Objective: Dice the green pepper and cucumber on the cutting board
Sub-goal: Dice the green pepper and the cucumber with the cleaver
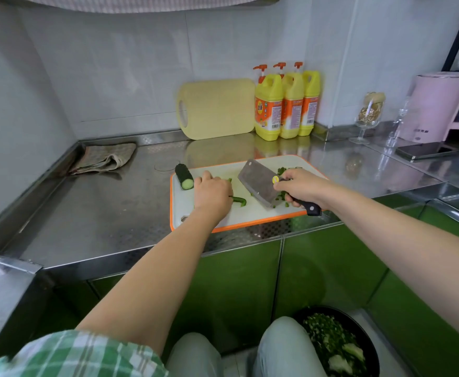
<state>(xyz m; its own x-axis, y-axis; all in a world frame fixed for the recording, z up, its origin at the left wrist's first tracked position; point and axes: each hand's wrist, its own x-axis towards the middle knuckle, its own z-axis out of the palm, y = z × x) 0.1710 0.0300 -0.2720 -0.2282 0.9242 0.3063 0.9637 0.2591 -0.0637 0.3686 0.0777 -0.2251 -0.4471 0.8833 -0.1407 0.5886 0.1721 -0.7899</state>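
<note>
Low by the knees sits a bowl (367, 339) of chopped greens. On the counter (100, 213), the left hand (213, 195) curls its fingers down onto a pepper strip (239, 200) at the middle of the board (203, 217). The right hand (299, 187) grips the cleaver (258, 183), its blade tilted over diced pepper (283, 198). The cucumber (184, 176) lies at the board's far left corner.

Steel counter (108, 213) in front of me: orange-rimmed cutting board (250, 217) at the front edge, crumpled cloth (103, 159) in the back left corner. Yellow board (217, 110) and three dish-soap bottles (292, 104) stand along the back edge, goblet (367, 118) and pink kettle (437, 107) far right.
</note>
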